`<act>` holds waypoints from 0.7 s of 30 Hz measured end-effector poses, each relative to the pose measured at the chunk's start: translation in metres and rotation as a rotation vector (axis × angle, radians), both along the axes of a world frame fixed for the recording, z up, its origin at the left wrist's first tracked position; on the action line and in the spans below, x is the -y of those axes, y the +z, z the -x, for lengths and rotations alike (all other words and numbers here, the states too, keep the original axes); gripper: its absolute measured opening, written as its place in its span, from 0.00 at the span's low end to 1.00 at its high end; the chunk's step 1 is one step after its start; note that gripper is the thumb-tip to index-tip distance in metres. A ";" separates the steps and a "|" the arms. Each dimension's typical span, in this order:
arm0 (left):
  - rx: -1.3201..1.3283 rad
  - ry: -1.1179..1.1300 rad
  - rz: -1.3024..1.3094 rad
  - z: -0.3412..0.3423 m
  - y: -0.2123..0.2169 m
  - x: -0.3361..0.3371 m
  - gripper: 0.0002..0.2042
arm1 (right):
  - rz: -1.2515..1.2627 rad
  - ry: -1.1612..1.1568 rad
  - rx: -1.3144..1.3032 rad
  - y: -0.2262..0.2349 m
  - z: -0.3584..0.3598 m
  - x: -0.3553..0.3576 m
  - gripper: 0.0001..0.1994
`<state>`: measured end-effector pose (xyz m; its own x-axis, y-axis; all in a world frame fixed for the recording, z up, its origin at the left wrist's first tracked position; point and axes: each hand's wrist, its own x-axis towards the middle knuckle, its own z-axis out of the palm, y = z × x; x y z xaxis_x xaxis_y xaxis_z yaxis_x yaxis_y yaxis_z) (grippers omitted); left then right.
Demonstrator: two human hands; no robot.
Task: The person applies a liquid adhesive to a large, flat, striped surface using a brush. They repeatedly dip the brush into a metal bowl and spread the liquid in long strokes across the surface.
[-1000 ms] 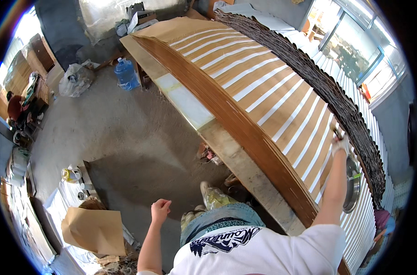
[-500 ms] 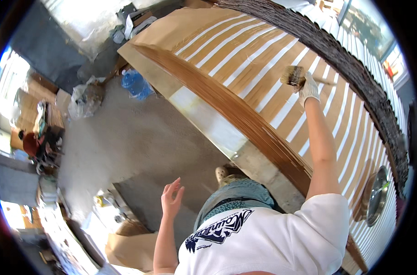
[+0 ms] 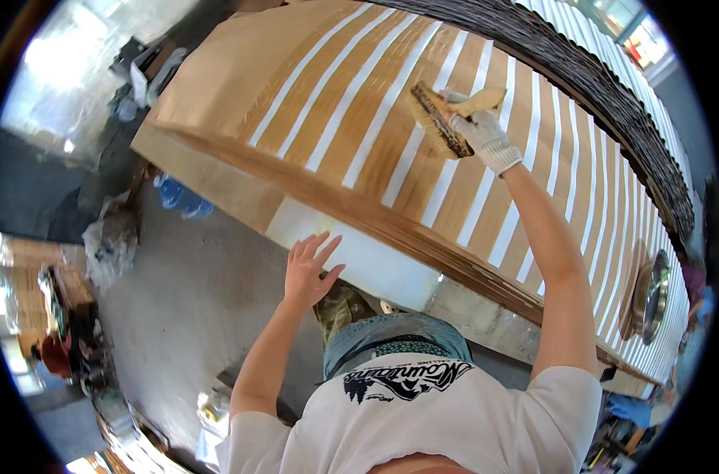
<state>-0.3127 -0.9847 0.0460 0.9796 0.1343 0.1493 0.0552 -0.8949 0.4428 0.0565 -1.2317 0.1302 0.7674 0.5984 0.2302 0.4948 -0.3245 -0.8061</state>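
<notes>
A wide brush (image 3: 442,120) with a wooden handle is gripped by the right hand (image 3: 479,133), which is covered by a white glove; the fingers are closed around the handle. The bristles are laid against a large curved wooden panel (image 3: 351,150) marked with long white stripes, toward the panel's far edge and roughly midway along it. The right arm is stretched out fully across the panel.

The left hand (image 3: 310,270) is bare, held open with fingers spread, and nothing is held in it. It is positioned just beside the near edge of the panel, over a pale block (image 3: 359,257) under that edge. Whether the fingertips touch the block cannot be told.

A dark woven strip (image 3: 612,103) is seen along the far edge of the panel. A round metal dish (image 3: 652,294) is seen at the panel's right end, partly cut off by the lens rim. On the concrete floor (image 3: 185,292) to the left, a blue bottle (image 3: 181,197) and a crumpled plastic bag (image 3: 110,245) are noted; the clutter at the lower left is too blurred and bent to be made out.
</notes>
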 end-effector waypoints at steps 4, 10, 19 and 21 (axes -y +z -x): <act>0.051 -0.205 -0.116 -0.079 0.008 -0.057 0.27 | 0.148 -0.054 0.092 0.007 -0.032 -0.035 0.21; 0.064 -0.475 -0.089 -0.143 -0.014 -0.100 0.29 | 0.315 -0.264 -0.142 0.009 -0.099 -0.071 0.22; 0.163 -0.587 -0.287 -0.157 -0.060 -0.122 0.29 | 0.700 -0.679 0.048 -0.033 -0.193 -0.106 0.22; 0.166 -0.568 -0.310 -0.155 -0.061 -0.127 0.26 | 0.660 -0.706 0.133 -0.052 -0.252 -0.116 0.23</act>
